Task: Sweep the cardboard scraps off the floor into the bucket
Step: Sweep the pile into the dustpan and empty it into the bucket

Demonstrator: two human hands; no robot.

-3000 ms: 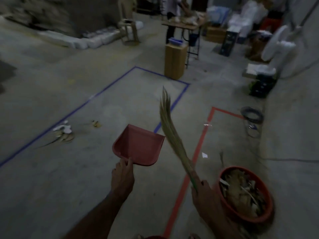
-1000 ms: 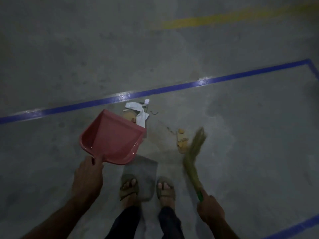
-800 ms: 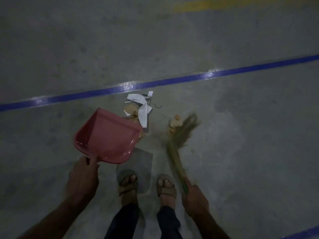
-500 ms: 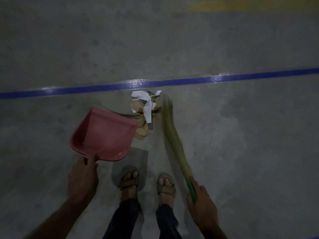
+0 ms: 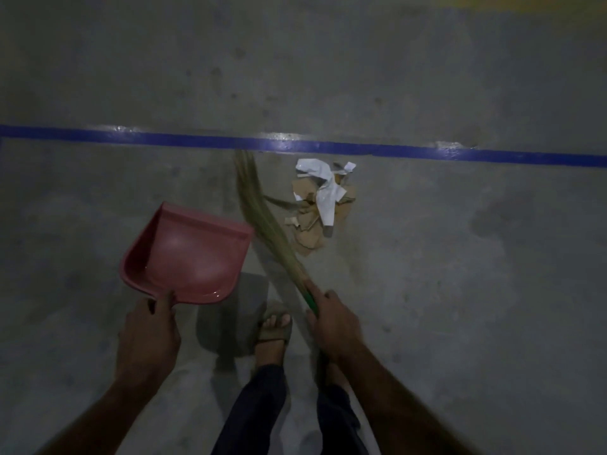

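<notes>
Head view is looking straight down at a grey concrete floor (image 5: 427, 290) in dim light. The left hand (image 5: 147, 336) is closing its grip around the short handle of a red dustpan (image 5: 187, 257), with the thumb lying on top of the handle; the dustpan is tilting above the floor, its open mouth is pointing away from the person, and it is looking empty inside. The right hand (image 5: 331, 326) is gripping a grass broom (image 5: 262, 218) tightly at the green band on its lower end. The broom is slanting up and to the left, and its soft tip is reaching almost to the blue line (image 5: 164, 138) that is crossing the floor from side to side. The cardboard scraps (image 5: 308, 221) are lying in a small heap on the floor, just right of the broom bristles and just below the blue line, with a crumpled white paper (image 5: 323, 188) on top of them. The dustpan is staying on the other side of the broom, apart from the heap. One foot in a sandal (image 5: 274, 326) is standing between both hands. No bucket is showing.
</notes>
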